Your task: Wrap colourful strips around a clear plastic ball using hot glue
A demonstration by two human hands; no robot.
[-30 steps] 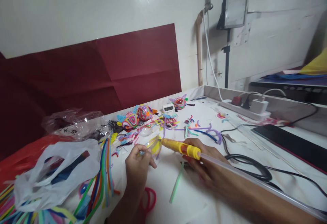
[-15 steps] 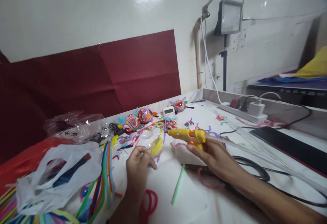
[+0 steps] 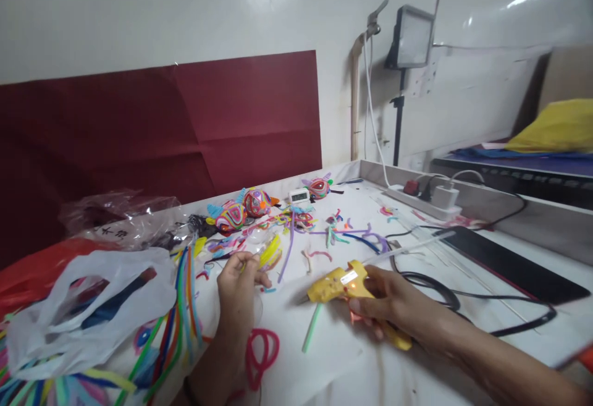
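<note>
My right hand [image 3: 393,301] is wrapped round the handle of a yellow hot glue gun [image 3: 340,282], its nozzle pointing left over the white table. A clear glue stick runs out of the gun's back, and a small orange light glows on its side. Pinched in my left hand [image 3: 241,282] is a clear plastic piece with yellow pipe cleaner [image 3: 271,253] on it; its exact shape is partly hidden by my fingers. Between the hands lie a green pipe cleaner [image 3: 311,329] and a purple one [image 3: 288,248]. A looped red pipe cleaner [image 3: 262,356] rests by my left wrist.
Finished-looking colourful pipe-cleaner figures [image 3: 230,215] and a small white digital clock [image 3: 299,196] stand at the back. A white plastic bag [image 3: 106,307] and pipe-cleaner bundles lie left. Right are a power strip [image 3: 424,202], black cable [image 3: 456,298] and dark flat slab [image 3: 512,264].
The glue gun has moved away from the yellow piece, down and towards me, its nozzle now tilted lower. My left hand keeps its pinch. The view has shifted slightly.
</note>
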